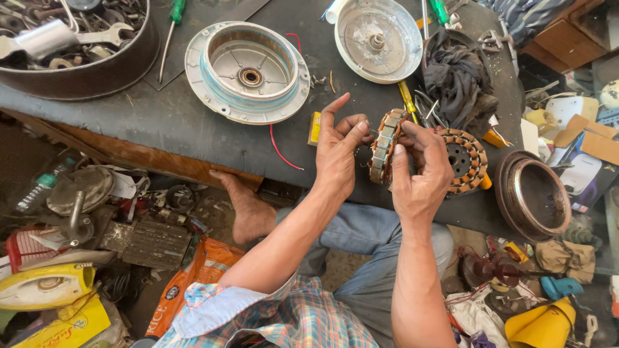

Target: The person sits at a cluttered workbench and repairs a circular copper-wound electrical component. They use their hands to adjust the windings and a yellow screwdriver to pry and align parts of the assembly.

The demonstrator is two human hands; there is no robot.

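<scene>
Both hands [338,151] [419,174] gripping stator [382,147], seemingly past table edge [213,171]

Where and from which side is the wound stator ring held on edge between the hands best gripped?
Probably by the stator ring's outer rim, thumb and fingers pinching from its flat sides, as the right hand does. It stands on edge, and copper coils line the rim, so the metal core seems safest.

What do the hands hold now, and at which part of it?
Both hands, left and right, hold a copper-wound stator ring edge-on by its rim.
</scene>
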